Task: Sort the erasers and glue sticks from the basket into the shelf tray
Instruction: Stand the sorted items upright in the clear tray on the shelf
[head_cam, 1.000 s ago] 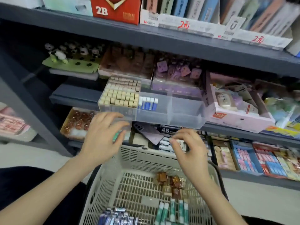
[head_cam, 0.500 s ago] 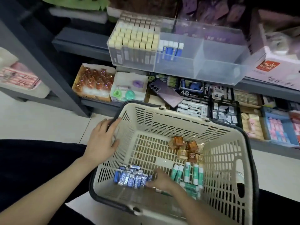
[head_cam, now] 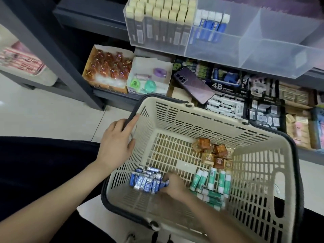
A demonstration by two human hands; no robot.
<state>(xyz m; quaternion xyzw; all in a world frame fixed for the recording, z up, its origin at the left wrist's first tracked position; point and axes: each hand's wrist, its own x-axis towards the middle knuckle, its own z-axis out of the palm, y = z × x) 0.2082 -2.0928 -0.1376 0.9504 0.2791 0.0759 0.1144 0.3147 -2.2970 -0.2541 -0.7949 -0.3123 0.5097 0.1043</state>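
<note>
Inside basket [head_cam: 210, 120]: right hand [head_cam: 172, 187] on blue erasers [head_cam: 147, 180]; glue sticks [head_cam: 212, 181] just beside

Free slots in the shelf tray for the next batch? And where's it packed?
Free: the two right compartments of the clear shelf tray, right of the blue-and-white sticks. That blue compartment has bare room in its front half. Packed: the far-left compartment of cream-topped pieces.

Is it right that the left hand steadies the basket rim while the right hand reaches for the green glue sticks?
Not quite. In the head view the right hand reaches for the blue-wrapped pieces, not the green glue sticks beside it. The left hand does steady the basket rim.
</note>
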